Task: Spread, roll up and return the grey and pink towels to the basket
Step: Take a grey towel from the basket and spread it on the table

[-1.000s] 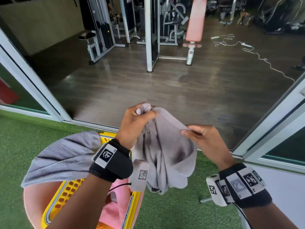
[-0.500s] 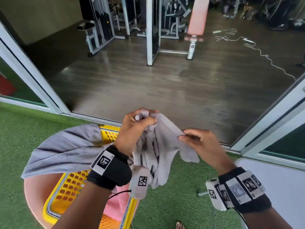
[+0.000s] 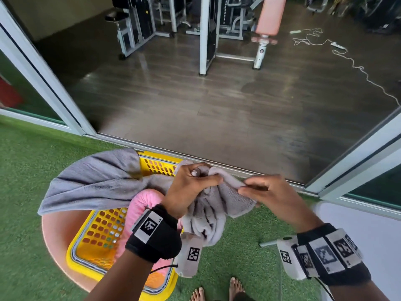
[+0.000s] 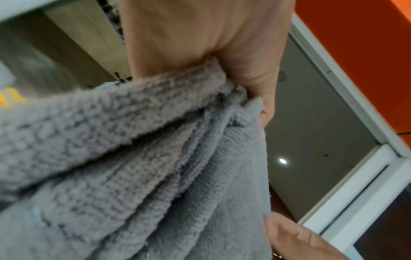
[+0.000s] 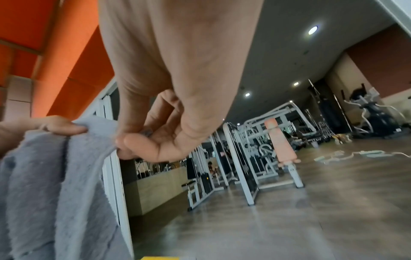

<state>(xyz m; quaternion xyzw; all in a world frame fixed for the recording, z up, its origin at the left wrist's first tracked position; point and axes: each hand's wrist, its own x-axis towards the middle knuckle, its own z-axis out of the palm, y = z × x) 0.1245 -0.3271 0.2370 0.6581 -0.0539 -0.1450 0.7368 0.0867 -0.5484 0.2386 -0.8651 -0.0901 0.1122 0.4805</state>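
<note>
- Far left, head view: second grey towel (image 3: 91,183) draped over rim of yellow basket (image 3: 102,233), long axis running left-right, one end hanging off the left side over a pink round seat (image 3: 54,235); other end reaching toward the hands.
- Pink towel (image 3: 142,203) bunched inside basket, partly hidden behind left wrist; orientation not readable.
- Left hand (image 3: 191,187) clenched round a gathered bunch of the held grey towel (image 3: 212,213); left wrist view confirms several folds squeezed together under the fingers (image 4: 255,84).
- Held grey towel up in the air just right of the basket, above green turf (image 3: 238,246); mostly hanging down from the left fist in vertical pleats, so long axis roughly up-down; top edge stretched short between the two hands, running left-right.
- Right hand (image 3: 271,192) pinching that top edge between thumb and fingertips (image 5: 133,142); hands close together, not touching.
- Step judged: spreading, barely begun; nothing rolled yet.
- To do well: keep right pinch on the hem, loosen left fist and walk it along the edge to the far corner, then pull hands apart so the pleats fall open.
- Risk, judged: opening left fist too much drops the whole bunch onto turf or basket.
- Right edge: white door frame (image 3: 358,153), gym floor (image 3: 217,105) beyond; not involved.
</note>
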